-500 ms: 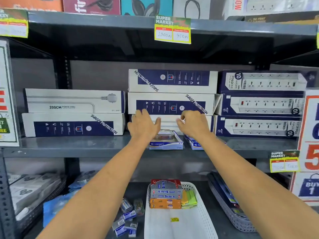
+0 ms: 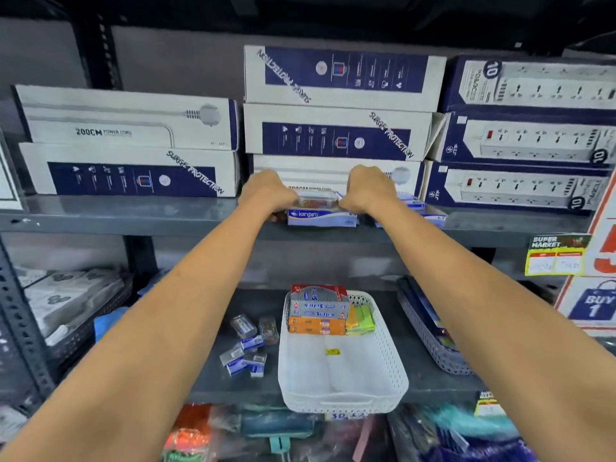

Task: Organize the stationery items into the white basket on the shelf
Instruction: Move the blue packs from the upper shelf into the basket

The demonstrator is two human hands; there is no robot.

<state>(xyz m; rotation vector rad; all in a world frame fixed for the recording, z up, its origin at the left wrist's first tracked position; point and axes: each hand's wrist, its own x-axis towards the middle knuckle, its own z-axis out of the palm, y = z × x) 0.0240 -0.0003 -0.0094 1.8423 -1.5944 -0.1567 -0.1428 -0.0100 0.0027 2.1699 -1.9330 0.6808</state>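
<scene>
Head view: both hands, spread above the upper shelf half a second ago, left and right, now clamp the Kangaro pack, ready for the basket below.

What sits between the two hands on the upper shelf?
In the head view, a Kangaro stapler pack lies between the left hand and right hand, which close on its two ends.
</scene>
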